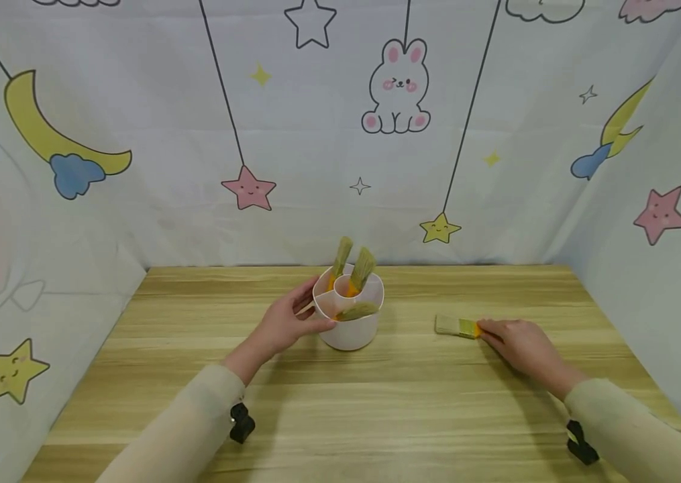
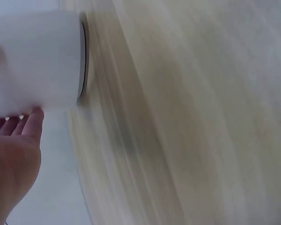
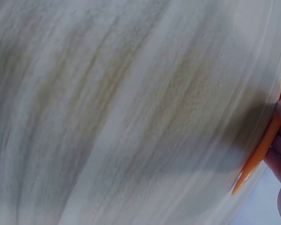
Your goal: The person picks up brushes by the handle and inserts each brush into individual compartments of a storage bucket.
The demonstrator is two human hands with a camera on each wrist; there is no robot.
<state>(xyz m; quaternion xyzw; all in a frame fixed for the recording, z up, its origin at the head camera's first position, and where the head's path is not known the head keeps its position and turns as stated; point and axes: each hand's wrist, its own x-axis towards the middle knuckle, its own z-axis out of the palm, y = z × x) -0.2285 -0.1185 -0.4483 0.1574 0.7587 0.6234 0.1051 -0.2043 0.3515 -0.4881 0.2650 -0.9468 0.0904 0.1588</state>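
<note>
A white round organizer cup [image 1: 349,334] with inner dividers stands on the wooden table. Two paintbrushes, one leaning left [image 1: 342,258] and one nearer the middle [image 1: 363,270], rise bristles up from it. A third paintbrush [image 1: 357,310] slants low across the front compartment. My left hand [image 1: 282,327] grips the cup's left side, thumb at the front and fingers behind; the left wrist view shows its fingertips on the cup wall [image 2: 37,61]. Out to the right, my right hand [image 1: 521,343] pinches a flat paintbrush [image 1: 449,325] by its orange handle [image 3: 260,152], bristles pointing left.
The wood-grain table [image 1: 376,416] runs back to a white curtain [image 1: 328,134] printed with stars, moons and a rabbit. Curtain sides also close in on the left and right. A small black device [image 1: 241,422] is strapped at the left wrist, another [image 1: 582,443] at the right.
</note>
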